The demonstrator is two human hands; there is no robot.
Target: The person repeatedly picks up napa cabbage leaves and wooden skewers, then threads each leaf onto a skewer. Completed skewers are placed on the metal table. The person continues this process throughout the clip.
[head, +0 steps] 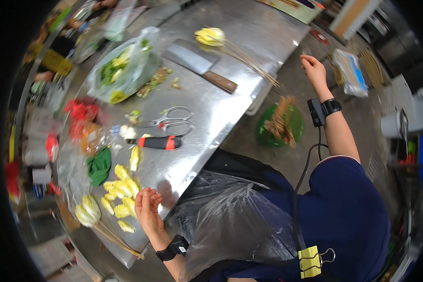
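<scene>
My left hand [148, 210] is over the near edge of a steel table [211, 123], fingers loosely curled and empty. Pale yellow cabbage leaves [121, 188] lie scattered beside it. Farther left, a small cabbage head [88, 211] is stuck on thin wooden skewers [118, 240]. My right hand [314, 70] is raised past the table's right edge, fingers bent, with nothing seen in it. Nearest to it on the table are the skewers [252, 63] of a second yellow cabbage head [210, 37]. A cleaver [201, 65] with a wooden handle lies beside that head.
Kitchen scissors [176, 120] and a black-and-red-handled tool [160, 142] lie mid-table. Behind are a plastic bag of greens [123, 70], a red bag [81, 114], a bottle [93, 138] and green cloth-like material [99, 166]. A brown bundle [280, 121] rests on a green round object [264, 132] below.
</scene>
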